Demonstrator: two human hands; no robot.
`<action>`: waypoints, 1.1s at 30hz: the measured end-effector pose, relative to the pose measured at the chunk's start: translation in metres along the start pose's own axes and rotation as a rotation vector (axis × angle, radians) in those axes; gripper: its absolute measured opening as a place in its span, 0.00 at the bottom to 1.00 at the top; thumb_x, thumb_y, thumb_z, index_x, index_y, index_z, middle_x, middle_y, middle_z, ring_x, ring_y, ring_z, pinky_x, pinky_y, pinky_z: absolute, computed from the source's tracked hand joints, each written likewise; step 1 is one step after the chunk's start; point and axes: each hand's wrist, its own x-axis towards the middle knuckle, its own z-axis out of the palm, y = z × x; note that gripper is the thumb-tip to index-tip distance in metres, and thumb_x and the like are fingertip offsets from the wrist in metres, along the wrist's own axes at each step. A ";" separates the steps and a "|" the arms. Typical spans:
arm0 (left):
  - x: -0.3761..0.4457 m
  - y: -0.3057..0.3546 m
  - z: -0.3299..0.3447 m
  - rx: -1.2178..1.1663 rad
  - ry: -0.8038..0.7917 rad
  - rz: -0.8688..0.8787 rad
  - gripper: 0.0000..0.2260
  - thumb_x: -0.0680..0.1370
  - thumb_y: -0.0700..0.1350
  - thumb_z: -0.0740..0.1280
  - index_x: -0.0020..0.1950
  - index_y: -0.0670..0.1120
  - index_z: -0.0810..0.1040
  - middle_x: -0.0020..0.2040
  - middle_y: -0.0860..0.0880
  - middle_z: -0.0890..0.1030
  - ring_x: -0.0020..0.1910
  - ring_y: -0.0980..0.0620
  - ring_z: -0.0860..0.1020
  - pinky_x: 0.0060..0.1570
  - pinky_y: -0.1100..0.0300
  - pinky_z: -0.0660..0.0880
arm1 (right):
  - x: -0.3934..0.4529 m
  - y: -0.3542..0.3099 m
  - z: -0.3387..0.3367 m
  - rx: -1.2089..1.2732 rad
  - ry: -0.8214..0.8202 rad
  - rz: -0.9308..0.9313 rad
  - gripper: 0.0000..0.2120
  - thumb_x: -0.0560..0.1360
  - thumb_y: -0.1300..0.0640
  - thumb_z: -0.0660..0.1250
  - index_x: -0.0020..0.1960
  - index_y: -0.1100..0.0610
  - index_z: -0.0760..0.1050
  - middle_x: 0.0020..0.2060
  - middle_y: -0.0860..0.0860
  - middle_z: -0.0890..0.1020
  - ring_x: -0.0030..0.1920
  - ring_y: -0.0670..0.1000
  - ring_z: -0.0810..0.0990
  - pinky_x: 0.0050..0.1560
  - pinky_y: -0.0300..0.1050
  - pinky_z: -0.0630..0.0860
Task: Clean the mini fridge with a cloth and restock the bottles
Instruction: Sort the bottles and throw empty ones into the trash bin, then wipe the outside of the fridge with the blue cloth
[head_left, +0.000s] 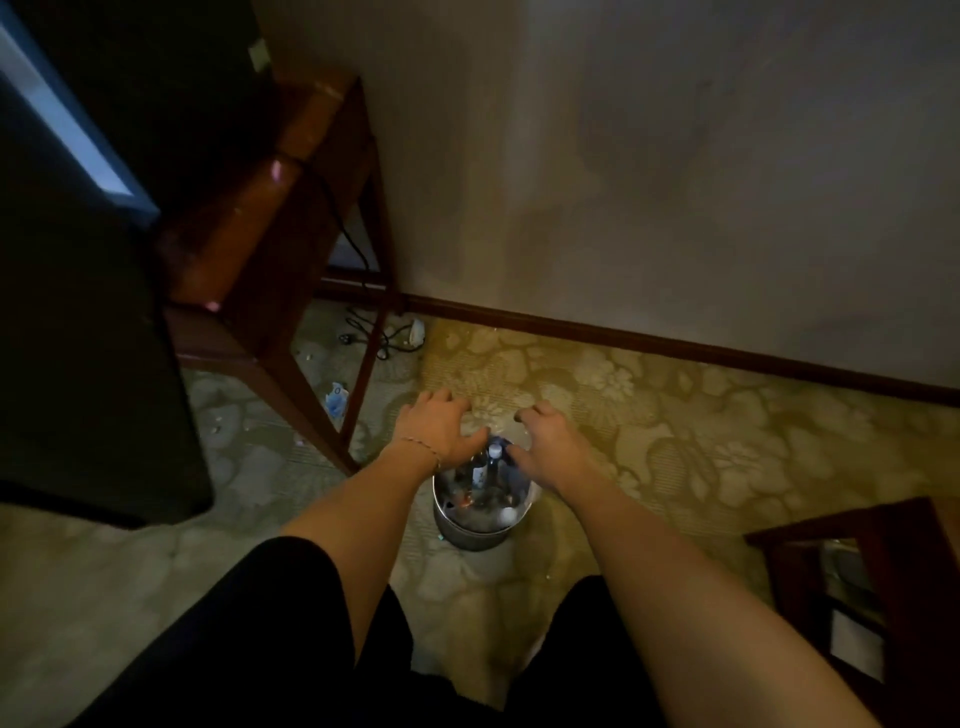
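Reaching both hands over the metal bucket (480, 525) of bottles (485, 470) on the carpet. Left hand (441, 431) and right hand (545, 441) half-curled either side of a bottle neck, neither gripping yet. Fridge (78, 260) at left; restocking looks still ahead, no cloth visible.

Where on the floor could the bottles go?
Bare carpet lies right of the bucket, up to the baseboard. Under the wooden table it is crowded with cords and litter. Both hands sit over the bucket.
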 end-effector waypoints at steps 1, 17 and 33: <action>-0.019 0.004 -0.026 -0.013 0.003 0.001 0.28 0.76 0.66 0.60 0.70 0.52 0.71 0.68 0.46 0.71 0.68 0.45 0.68 0.64 0.45 0.70 | -0.015 -0.014 -0.027 -0.012 0.000 -0.004 0.23 0.78 0.50 0.69 0.69 0.57 0.72 0.65 0.53 0.72 0.60 0.56 0.76 0.54 0.49 0.77; -0.280 0.016 -0.250 -0.046 0.190 -0.163 0.30 0.77 0.68 0.59 0.74 0.52 0.67 0.70 0.47 0.70 0.69 0.45 0.68 0.65 0.45 0.70 | -0.199 -0.170 -0.245 -0.138 0.090 -0.238 0.34 0.76 0.39 0.68 0.78 0.48 0.63 0.77 0.50 0.63 0.75 0.54 0.61 0.73 0.56 0.63; -0.526 -0.066 -0.260 -0.094 0.379 -0.504 0.30 0.74 0.70 0.59 0.71 0.56 0.71 0.68 0.49 0.72 0.67 0.46 0.70 0.64 0.46 0.71 | -0.335 -0.344 -0.232 -0.266 0.032 -0.610 0.29 0.78 0.38 0.63 0.75 0.49 0.66 0.76 0.51 0.63 0.75 0.57 0.62 0.72 0.62 0.63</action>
